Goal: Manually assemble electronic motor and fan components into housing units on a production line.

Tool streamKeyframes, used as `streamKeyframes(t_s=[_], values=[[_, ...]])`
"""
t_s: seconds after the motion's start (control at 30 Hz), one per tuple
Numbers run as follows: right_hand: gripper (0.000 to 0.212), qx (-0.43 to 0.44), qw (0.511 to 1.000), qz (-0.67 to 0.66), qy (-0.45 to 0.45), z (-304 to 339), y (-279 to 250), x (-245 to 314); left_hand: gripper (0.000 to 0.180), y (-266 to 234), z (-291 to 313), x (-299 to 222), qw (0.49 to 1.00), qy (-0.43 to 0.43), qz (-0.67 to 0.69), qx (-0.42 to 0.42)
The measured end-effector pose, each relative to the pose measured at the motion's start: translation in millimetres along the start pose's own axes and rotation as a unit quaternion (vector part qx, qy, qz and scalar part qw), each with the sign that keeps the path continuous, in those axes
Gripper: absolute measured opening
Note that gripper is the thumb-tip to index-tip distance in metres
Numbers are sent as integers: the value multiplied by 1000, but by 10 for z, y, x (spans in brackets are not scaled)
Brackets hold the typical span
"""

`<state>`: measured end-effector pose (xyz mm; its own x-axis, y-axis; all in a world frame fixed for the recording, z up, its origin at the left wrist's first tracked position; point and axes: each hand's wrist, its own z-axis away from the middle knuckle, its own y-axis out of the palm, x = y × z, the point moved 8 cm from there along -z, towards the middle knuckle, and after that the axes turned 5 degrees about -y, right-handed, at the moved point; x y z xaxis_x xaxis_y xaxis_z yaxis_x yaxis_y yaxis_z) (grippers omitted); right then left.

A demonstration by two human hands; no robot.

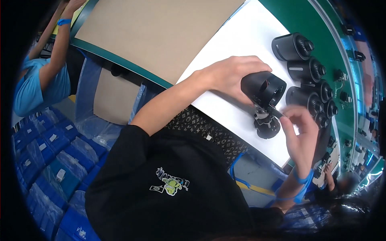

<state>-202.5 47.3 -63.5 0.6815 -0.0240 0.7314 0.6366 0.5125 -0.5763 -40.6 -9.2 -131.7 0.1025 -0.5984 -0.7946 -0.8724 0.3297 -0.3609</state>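
Observation:
My left hand (233, 76) grips a black cylindrical housing (256, 85), tilted so that its open end, with cut-outs in it, turns toward my right hand. Just below that end is a dark round part (268, 127) with a metal bracket; whether it is joined to the housing I cannot tell. My right hand (300, 130), a blue band round its wrist, pinches a thin dark strip-like piece (276, 112) between thumb and fingers, its tip at the housing's edge. The strip's exact kind is unclear, and the fingers are slightly blurred.
Several black cylindrical units with ribbed ends (295, 47) crowd the right side of the white work surface (237, 34). Beyond runs a green strip (339, 76) with small parts. A brown board (157, 32) lies at left. Blue wrapped bins (60, 168) and another person (46, 76) are farther left.

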Motion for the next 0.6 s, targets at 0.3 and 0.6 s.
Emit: streamKeyframes(t_s=[0.3,0.6], values=[[67,-94,984,-126,-89,-94,-97,-108,84,23,-8,28,1000,6,-1,12],[80,-77,982,-151,-78,-212,-148,-102,84,10,-14,30,1000,-6,3,5]])
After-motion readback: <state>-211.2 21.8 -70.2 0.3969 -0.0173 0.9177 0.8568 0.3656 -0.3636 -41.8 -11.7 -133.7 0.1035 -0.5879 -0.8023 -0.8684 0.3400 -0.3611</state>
